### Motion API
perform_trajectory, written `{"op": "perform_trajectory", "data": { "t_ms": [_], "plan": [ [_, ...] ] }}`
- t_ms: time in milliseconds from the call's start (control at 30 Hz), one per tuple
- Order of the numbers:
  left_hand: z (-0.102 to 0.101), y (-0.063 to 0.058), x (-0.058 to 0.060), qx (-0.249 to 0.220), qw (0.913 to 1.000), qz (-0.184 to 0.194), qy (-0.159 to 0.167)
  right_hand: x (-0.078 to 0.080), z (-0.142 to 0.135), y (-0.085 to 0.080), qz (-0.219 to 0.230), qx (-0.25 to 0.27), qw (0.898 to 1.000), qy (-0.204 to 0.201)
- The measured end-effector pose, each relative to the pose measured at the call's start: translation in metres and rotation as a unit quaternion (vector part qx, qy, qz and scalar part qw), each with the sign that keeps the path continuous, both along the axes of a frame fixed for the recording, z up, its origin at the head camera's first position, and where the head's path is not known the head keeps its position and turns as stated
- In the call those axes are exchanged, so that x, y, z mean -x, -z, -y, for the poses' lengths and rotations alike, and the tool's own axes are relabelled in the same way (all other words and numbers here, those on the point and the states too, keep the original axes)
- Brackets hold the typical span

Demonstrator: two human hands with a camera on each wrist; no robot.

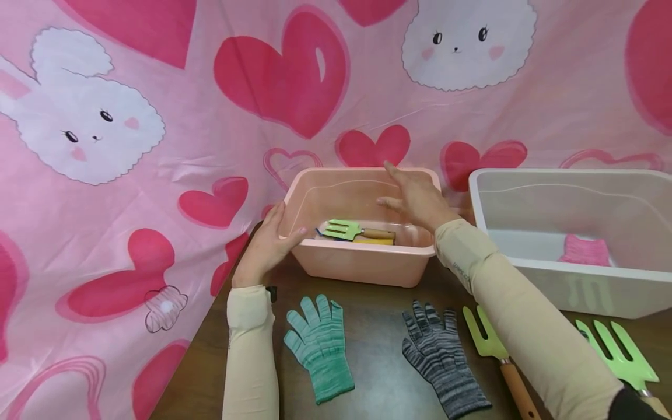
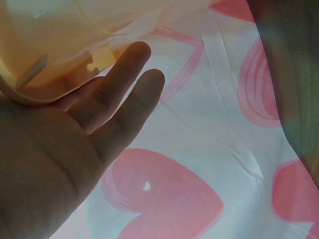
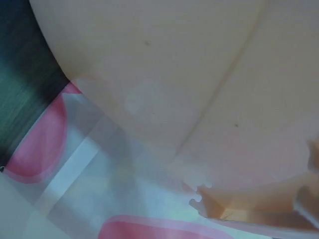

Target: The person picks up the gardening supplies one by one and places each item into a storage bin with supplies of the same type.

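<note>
A pink plastic bin (image 1: 362, 265) stands at the back of the table, tilted a little. My left hand (image 1: 268, 245) is at its left side, fingers along the outer wall and thumb reaching to the front left corner; the left wrist view shows those fingers (image 2: 144, 94) fairly straight beside the bin. My right hand (image 1: 420, 198) extends over the right rim, fingers spread, holding nothing. Inside the bin lies a green hand fork (image 1: 343, 229) with a wooden handle, over a yellow item (image 1: 375, 240) and something blue, both partly hidden.
In front lie a green knit glove (image 1: 320, 350) and a grey striped glove (image 1: 443, 359). Beneath the right forearm is a two-pronged green tool (image 1: 485, 338), with another green fork (image 1: 622, 353) farther right. A grey bin (image 1: 604, 286) at right holds a pink knit item (image 1: 585, 251).
</note>
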State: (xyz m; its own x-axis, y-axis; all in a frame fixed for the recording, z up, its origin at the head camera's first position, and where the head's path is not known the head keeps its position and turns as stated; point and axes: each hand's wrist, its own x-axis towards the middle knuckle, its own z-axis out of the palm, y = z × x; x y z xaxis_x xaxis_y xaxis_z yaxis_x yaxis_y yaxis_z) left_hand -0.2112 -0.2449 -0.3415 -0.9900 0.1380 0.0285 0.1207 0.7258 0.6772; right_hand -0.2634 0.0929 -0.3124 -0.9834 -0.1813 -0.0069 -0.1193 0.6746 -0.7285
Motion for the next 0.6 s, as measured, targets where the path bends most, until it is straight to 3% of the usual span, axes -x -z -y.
{"op": "perform_trajectory", "data": {
  "t_ms": [100, 200, 300, 467, 600],
  "plan": [
    [-0.002, 0.001, 0.002, 0.005, 1.0, -0.006, 0.001, 0.001, -0.004, 0.001, -0.134, -0.057, 0.989, -0.004],
    [-0.004, 0.001, 0.004, 0.008, 1.0, -0.005, 0.0, -0.005, -0.007, 0.002, -0.185, -0.017, 0.982, 0.036],
    [-0.006, 0.001, 0.004, 0.013, 0.9999, -0.003, 0.001, -0.02, -0.01, -0.001, -0.201, 0.011, 0.977, 0.068],
    [-0.009, 0.001, 0.003, 0.02, 0.9998, -0.005, -0.002, -0.067, -0.015, -0.011, -0.219, -0.01, 0.972, 0.081],
    [-0.014, 0.0, 0.004, 0.02, 0.9998, -0.001, -0.004, -0.117, -0.025, -0.014, -0.271, -0.027, 0.959, 0.075]
  ]
}}
